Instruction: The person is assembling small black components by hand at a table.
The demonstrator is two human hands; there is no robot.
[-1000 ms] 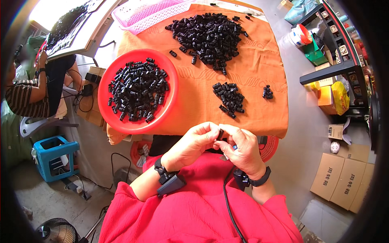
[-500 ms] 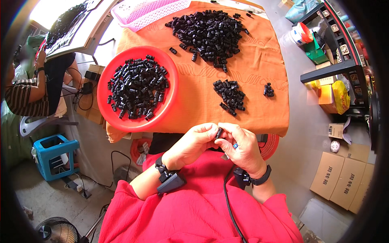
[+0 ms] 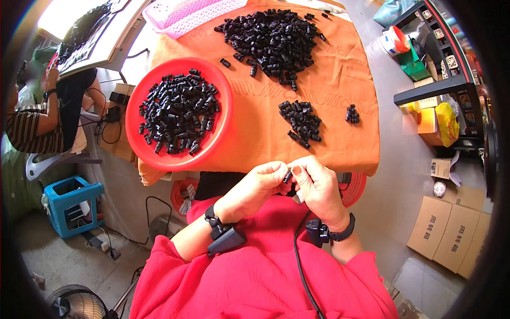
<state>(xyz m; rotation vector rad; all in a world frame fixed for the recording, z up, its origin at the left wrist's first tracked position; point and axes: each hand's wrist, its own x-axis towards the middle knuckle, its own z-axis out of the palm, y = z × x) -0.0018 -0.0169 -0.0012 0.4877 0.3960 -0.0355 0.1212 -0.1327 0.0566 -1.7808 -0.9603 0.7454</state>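
Note:
My left hand pinches a small black cylindrical part between thumb and fingers, just off the near edge of the cloth-covered table. Against the other side of that part, my right hand is closed, thumb and forefinger pressed together at it. Its finer detail is hidden by my fingertips. Beyond my hands lies a small heap of similar black parts, with a tiny cluster to its right. A red basin at the left holds many more, and the largest pile spreads at the far side.
Orange cloth covers the table. A pink perforated basket stands at the far left. Another person sits at left, near a blue stool. Cartons and a black rack line the right.
My right hand has turned, its thumb moving up to the black part, and a small blue spot by its fingers no longer shows. The heaps stay as they were.

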